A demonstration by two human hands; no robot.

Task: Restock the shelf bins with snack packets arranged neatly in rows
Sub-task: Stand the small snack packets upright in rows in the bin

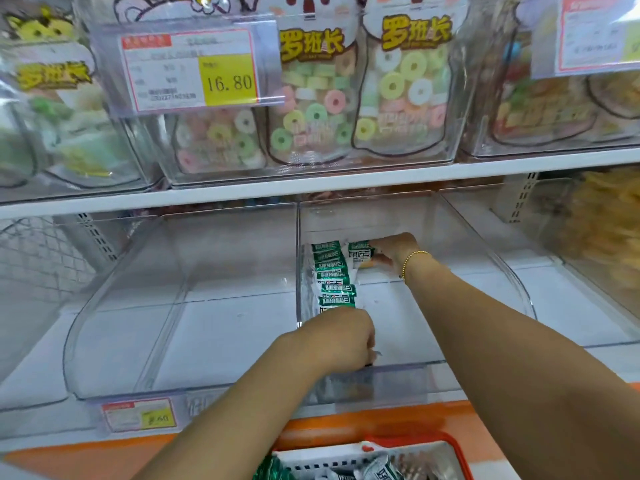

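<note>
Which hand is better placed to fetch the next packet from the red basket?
Probably left. The left hand sits at the front of the bin, just above the basket. The right hand is deep at the back, pinching a packet.

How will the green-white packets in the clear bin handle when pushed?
Probably light and floppy: the packets are small flat sachets, overlapped in a row. Likely slippery, glossy film on the smooth clear bin, so a push may fan the row.
</note>
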